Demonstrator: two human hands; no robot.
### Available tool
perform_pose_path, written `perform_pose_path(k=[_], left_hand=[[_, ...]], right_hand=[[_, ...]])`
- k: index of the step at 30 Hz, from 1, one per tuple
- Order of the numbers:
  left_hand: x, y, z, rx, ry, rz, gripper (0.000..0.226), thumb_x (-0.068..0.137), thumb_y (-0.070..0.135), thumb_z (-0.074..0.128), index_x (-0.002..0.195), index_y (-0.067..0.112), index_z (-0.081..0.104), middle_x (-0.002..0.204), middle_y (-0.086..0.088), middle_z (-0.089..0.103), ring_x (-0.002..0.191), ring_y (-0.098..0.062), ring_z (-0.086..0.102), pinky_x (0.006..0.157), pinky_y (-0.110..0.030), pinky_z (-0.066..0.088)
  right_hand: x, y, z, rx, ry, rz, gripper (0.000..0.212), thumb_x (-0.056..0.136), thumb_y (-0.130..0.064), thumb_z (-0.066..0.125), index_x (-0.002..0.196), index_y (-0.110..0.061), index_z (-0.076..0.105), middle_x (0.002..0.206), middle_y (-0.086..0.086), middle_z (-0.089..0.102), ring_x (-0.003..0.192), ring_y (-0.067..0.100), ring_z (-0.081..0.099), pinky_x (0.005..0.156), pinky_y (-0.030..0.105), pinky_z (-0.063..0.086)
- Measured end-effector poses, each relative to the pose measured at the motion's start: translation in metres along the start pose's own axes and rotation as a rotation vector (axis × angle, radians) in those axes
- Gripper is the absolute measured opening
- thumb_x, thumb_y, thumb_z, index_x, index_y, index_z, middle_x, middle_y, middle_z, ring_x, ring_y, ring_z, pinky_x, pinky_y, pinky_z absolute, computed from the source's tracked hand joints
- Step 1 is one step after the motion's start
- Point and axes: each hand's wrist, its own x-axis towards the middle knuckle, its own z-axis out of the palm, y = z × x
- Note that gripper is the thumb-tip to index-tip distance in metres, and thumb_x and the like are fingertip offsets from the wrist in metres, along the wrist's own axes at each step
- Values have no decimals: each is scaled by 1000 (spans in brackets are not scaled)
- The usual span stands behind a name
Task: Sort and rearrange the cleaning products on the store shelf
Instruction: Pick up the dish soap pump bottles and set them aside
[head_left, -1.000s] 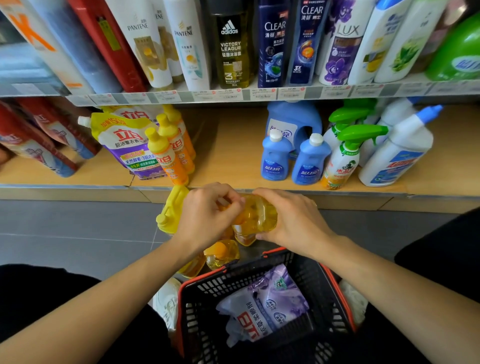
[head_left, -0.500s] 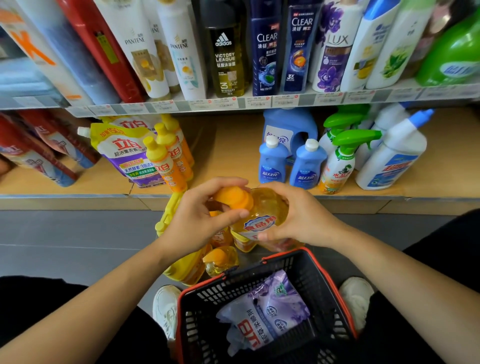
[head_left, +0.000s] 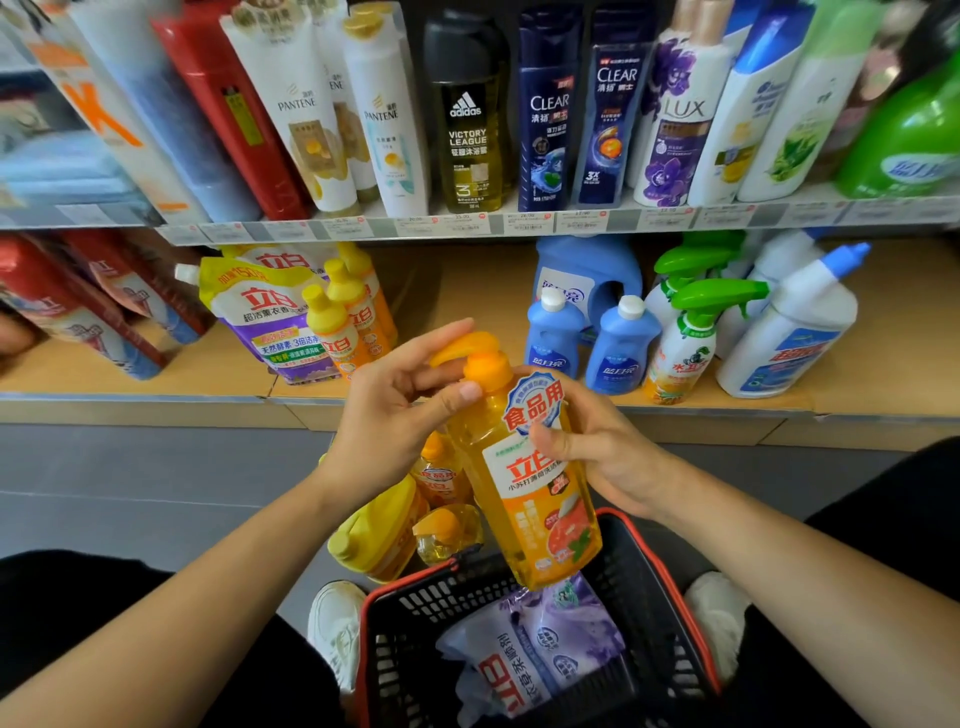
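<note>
An orange dish-soap bottle (head_left: 524, 483) is held above the black shopping basket (head_left: 654, 613). Its body is gripped by the right hand (head_left: 597, 447), and its cap is pinched by the left hand (head_left: 389, 415). More orange bottles (head_left: 436, 509) are seen just beyond the basket.

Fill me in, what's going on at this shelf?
A person holds an orange detergent bottle in both hands, tilted, just above a black basket. The right hand grips its body, and the left hand pinches at its orange cap. A purple pouch lies in the basket. More yellow-orange bottles sit on the floor beside it. Similar small orange bottles stand on the lower shelf.
</note>
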Motion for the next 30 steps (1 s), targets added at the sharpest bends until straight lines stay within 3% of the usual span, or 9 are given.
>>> perform_pose_path(k=[3, 5, 8, 11, 15, 19, 23, 25, 30], left_hand=[[0, -2, -2, 60, 49, 27, 43, 92, 22, 64, 134, 30, 58, 95, 4, 80, 97, -14, 75, 80, -27, 61], [0, -4, -4, 113, 96, 52, 36, 95, 25, 60, 131, 32, 60, 91, 4, 78, 87, -13, 74, 78, -24, 60], [-1, -7, -7, 237, 187, 93, 32, 96, 29, 60, 127, 35, 62, 103, 14, 75, 92, -13, 73, 76, -26, 61], [0, -9, -11, 341, 260, 149, 25, 94, 40, 64, 119, 42, 65, 105, 25, 72, 99, -12, 70, 79, -30, 61], [2, -6, -13, 253, 182, 124, 30, 95, 49, 60, 122, 40, 66, 106, 18, 74, 98, -14, 72, 78, -28, 62], [3, -5, -12, 150, 167, 88, 26, 100, 32, 57, 123, 28, 69, 95, 5, 76, 88, -19, 73, 71, -24, 59], [2, -3, -9, 132, 201, 69, 26, 93, 41, 68, 116, 29, 73, 90, 3, 76, 83, -17, 73, 70, -27, 60], [1, -4, -9, 216, 217, 96, 23, 91, 39, 70, 112, 32, 73, 93, 6, 77, 88, -18, 73, 73, -29, 61], [3, -1, -15, 276, 114, 127, 26, 93, 29, 65, 119, 31, 69, 105, 21, 75, 98, -7, 71, 78, -15, 55]], right_hand=[[1, 2, 2, 41, -5, 44, 76, 68, -40, 89, 132, -15, 57, 129, 19, 64, 120, 37, 61, 97, 44, 52], [2, 1, 4, 73, -26, 58, 62, 71, -40, 87, 126, -20, 63, 125, 16, 67, 116, 33, 65, 93, 40, 54], [2, 0, 7, 102, -49, 65, 44, 77, -40, 83, 116, -26, 69, 118, 11, 71, 110, 28, 69, 87, 35, 56], [4, -1, 8, 101, -29, 72, 44, 75, -44, 83, 112, -26, 71, 116, 11, 72, 107, 27, 70, 84, 34, 57], [4, -1, 8, 126, 8, 74, 47, 67, -52, 86, 106, -28, 75, 111, 8, 75, 101, 23, 72, 80, 32, 58], [4, -2, 8, 163, -3, 84, 51, 66, -53, 87, 107, -27, 75, 113, 9, 74, 102, 24, 72, 81, 34, 58], [2, 0, 8, 118, -7, 102, 46, 68, -52, 86, 105, -27, 75, 111, 10, 74, 101, 24, 72, 81, 33, 58], [2, 3, 8, 96, -8, 106, 44, 70, -51, 85, 106, -28, 75, 111, 9, 75, 101, 24, 72, 81, 32, 57], [4, 4, 5, 81, 14, 109, 45, 72, -52, 84, 108, -27, 74, 113, 10, 74, 103, 25, 72, 82, 33, 57]])
